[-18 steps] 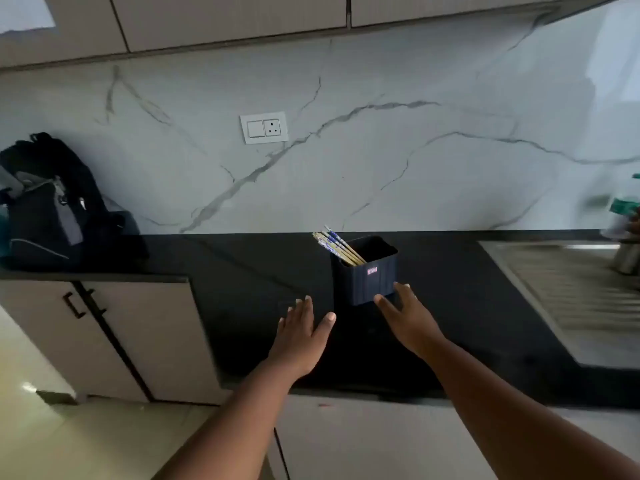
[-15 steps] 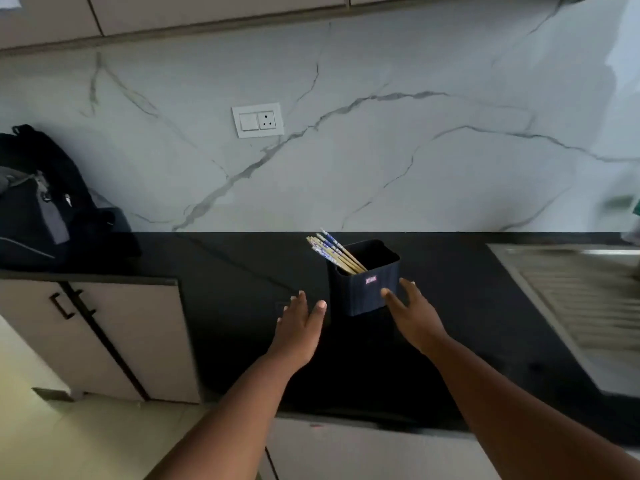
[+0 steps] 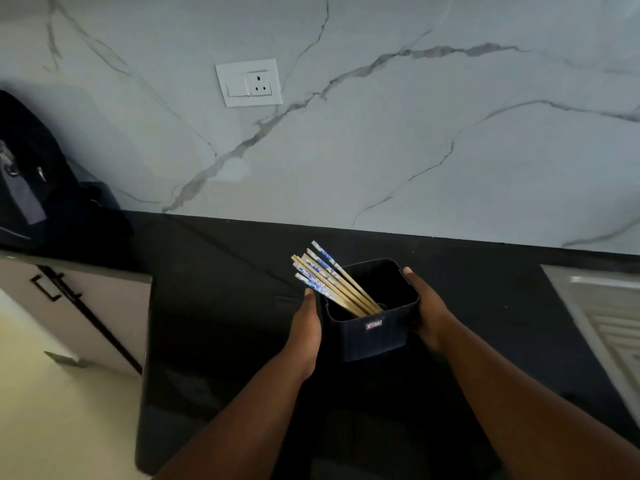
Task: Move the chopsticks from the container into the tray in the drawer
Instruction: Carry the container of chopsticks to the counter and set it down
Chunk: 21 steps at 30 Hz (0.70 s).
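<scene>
The dark blue container (image 3: 372, 327) stands on the black countertop (image 3: 214, 306), held between both hands. The left hand (image 3: 308, 327) lies flat against its left wall, fingers straight and together; the right hand (image 3: 427, 313) wraps round the right wall, thumb tip at the back rim, its other fingers hidden behind the container. The chopsticks (image 3: 329, 282) lean inside toward the left rear corner, their blue-patterned tops sticking out over the rim, their lower ends lost in the dark interior. A small label on the front wall is too blurred to read. A dark backpack (image 3: 31, 181) is cut off at the left edge, a steel draining board (image 3: 606, 320) at the right. A white switch and socket plate (image 3: 248, 83) sits on the marble wall.
</scene>
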### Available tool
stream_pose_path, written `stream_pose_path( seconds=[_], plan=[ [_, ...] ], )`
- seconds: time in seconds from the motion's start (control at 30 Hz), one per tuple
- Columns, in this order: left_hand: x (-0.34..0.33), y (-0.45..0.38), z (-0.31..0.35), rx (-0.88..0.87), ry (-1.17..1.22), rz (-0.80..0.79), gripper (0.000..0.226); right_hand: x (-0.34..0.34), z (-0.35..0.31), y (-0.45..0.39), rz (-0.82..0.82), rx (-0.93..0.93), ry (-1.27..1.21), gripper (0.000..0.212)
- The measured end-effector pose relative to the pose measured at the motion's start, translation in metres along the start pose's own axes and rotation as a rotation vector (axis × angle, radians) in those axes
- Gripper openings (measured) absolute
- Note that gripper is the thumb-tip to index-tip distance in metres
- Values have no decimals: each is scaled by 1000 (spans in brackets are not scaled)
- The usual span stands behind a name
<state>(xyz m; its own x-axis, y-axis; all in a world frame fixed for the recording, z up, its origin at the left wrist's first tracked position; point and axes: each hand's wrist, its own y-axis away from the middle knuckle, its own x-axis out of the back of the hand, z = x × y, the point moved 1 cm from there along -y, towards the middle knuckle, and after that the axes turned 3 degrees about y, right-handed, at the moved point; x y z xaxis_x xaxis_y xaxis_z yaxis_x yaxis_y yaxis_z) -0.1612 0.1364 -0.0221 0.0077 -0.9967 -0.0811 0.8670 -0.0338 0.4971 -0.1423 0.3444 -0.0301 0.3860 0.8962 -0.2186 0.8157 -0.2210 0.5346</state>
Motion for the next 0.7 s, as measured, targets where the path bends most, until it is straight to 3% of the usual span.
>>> stream_pose_path(
  seconds=[0.1,0.23,0.43,0.53,0.7],
  plan=[
    [-5,-1,0,24,5,-47,39,-1,-2,-6,-93,47,-41,57],
    [4,1,1,79,43,-69,52,-17,3,-8,-156,77,-110,62],
    [67,22,19,11,124,72,54,-89,6,8,-295,113,-57,44],
    [117,40,23,-70,191,184,45,-142,16,20,-394,104,2,43],
    [209,90,2,-173,305,326,52,-234,59,62,-643,42,110,50]
  ],
)
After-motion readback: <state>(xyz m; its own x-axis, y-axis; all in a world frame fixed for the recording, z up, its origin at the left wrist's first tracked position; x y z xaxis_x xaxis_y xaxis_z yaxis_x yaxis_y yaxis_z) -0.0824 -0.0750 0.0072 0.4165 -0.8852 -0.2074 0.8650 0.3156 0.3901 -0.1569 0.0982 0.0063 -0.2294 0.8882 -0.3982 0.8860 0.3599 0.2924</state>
